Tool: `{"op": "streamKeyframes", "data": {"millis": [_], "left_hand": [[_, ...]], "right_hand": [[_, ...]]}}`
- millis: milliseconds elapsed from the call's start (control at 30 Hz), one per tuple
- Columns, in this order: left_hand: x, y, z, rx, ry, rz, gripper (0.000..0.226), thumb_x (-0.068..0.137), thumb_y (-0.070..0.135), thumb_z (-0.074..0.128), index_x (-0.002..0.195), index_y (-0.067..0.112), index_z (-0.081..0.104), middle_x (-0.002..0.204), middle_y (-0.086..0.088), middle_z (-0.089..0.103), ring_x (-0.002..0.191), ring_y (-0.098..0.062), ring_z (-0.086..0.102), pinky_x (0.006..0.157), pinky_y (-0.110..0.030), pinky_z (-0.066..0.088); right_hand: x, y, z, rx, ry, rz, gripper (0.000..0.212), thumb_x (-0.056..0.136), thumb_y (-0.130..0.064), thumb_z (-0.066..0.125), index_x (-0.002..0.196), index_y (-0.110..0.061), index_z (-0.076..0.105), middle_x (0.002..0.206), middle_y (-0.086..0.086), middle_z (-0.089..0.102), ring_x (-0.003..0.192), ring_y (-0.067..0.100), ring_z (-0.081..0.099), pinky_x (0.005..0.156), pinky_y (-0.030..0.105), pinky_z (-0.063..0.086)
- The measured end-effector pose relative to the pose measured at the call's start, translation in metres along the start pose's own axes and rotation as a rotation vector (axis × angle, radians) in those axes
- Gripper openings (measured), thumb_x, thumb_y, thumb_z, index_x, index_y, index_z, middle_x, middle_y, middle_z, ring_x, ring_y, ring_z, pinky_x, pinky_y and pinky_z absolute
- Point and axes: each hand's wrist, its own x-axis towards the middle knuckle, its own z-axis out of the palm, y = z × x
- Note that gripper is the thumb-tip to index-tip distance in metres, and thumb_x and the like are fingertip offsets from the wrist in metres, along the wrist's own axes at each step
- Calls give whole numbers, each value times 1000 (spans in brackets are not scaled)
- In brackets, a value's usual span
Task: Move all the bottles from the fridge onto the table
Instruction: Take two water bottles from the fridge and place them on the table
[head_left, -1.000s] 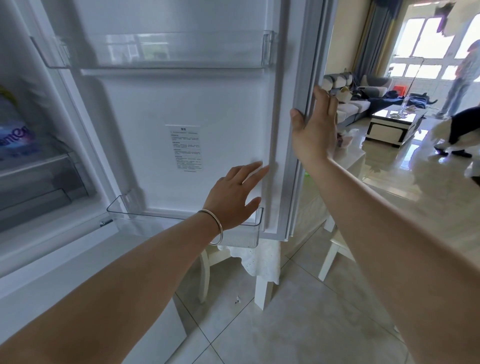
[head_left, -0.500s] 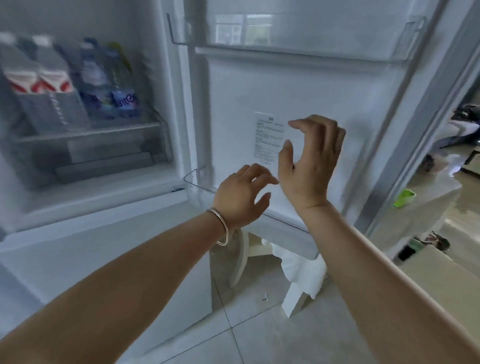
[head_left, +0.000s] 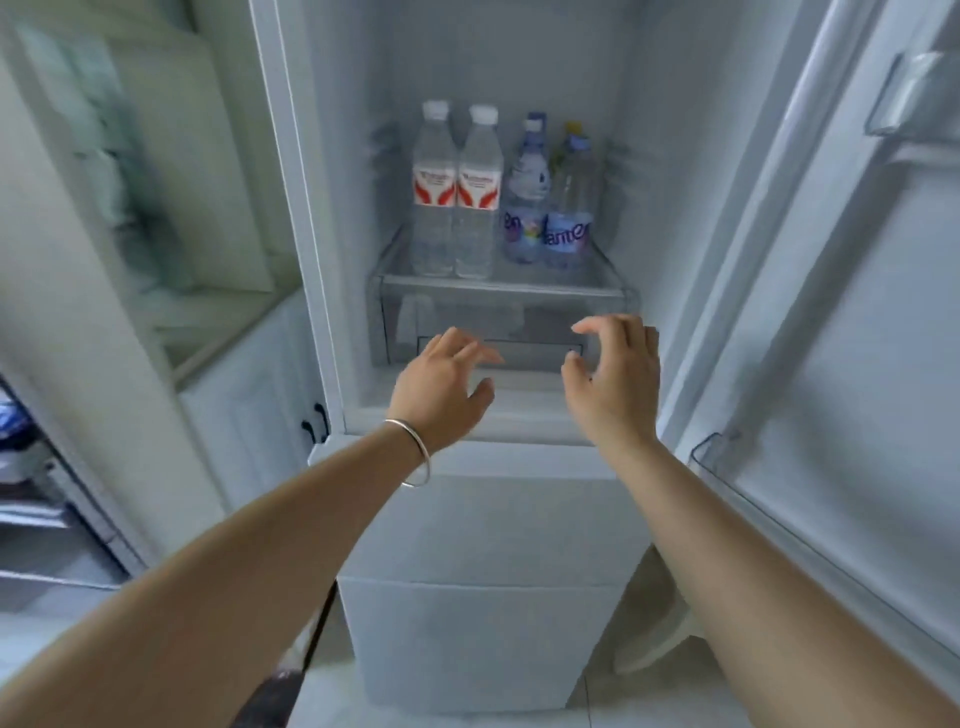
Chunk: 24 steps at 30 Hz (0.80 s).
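The white fridge (head_left: 488, 519) stands open in front of me. On its glass shelf (head_left: 498, 287) stand two clear bottles with red-and-white labels, the left one (head_left: 432, 197) and the right one (head_left: 478, 200) touching. To their right are two bottles with blue-purple labels, one (head_left: 525, 192) in front of the other (head_left: 570, 208). My left hand (head_left: 441, 384) and my right hand (head_left: 615, 374) hover below the shelf, in front of the clear drawer (head_left: 498, 332). Both hands hold nothing, fingers loosely curled.
The open fridge door (head_left: 852, 312) fills the right side, with clear door bins at the top (head_left: 914, 98) and lower down (head_left: 727, 457). White cabinets (head_left: 249, 415) with black handles stand to the left of the fridge. The closed lower compartments lie below my hands.
My view has swung left from the door to the fridge's inside. My right hand let go of the door edge, and both hands moved in front of the drawer under the bottles.
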Motion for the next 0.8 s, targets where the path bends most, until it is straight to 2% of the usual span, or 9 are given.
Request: {"op": "streamKeyframes", "data": {"millis": [100,233,333,400,533,600,733,800], "left_hand": [[35,-42,-4,-34,13,-72,31,82,18,59,112,18,66,116,-6,57,109,-26,56,83,-32,46],[89,-78,-1,-116,15,-149,37,83,19,59,119,21,60,125,-7,53,111,-27,56,85,-30,43],[120,-95,11,-210,80,-199,43,84,20,59,126,22,52,128,-6,50,109,-23,57,79,-26,42],[134,-101,22,-311,135,-218,47,86,21,61,130,18,47,130,-6,46,110,-19,54,82,-23,39],[168,-102,36,-450,261,-327,54,84,26,65,131,17,41,129,-2,38,113,-15,48,90,-24,38],[189,-104,41,-544,354,-352,59,80,28,69,131,18,41,125,1,36,113,-13,48,91,-23,40],[225,-114,49,-753,441,-460,65,74,33,76,127,25,40,129,7,38,106,5,49,87,-13,44],[239,-126,58,-800,454,-478,64,71,36,78,123,25,42,132,2,45,112,-3,52,93,-22,47]], "right_hand": [[27,-5,48,-6,-57,45,28,77,-13,55,103,-7,62,105,12,62,104,35,51,88,31,35],[69,-14,94,-21,-142,117,30,83,-11,60,113,-9,58,117,10,56,113,29,46,90,32,37],[97,-15,120,14,-153,149,33,85,-15,61,117,-10,55,121,8,53,118,26,45,93,30,37],[113,-11,138,51,-203,198,36,87,-19,61,121,-12,53,124,6,51,120,23,45,91,27,36],[149,2,169,253,-330,348,45,88,-29,62,128,-15,48,128,2,52,118,19,51,88,26,37],[167,4,179,413,-318,402,51,86,-32,64,131,-17,46,127,-2,52,116,14,50,93,28,40],[197,12,197,616,-293,398,56,82,-36,70,130,-20,46,121,-12,53,111,6,51,95,25,43],[209,17,208,654,-307,378,48,80,-34,73,119,-20,50,111,-14,58,101,-1,56,89,16,46]]}}
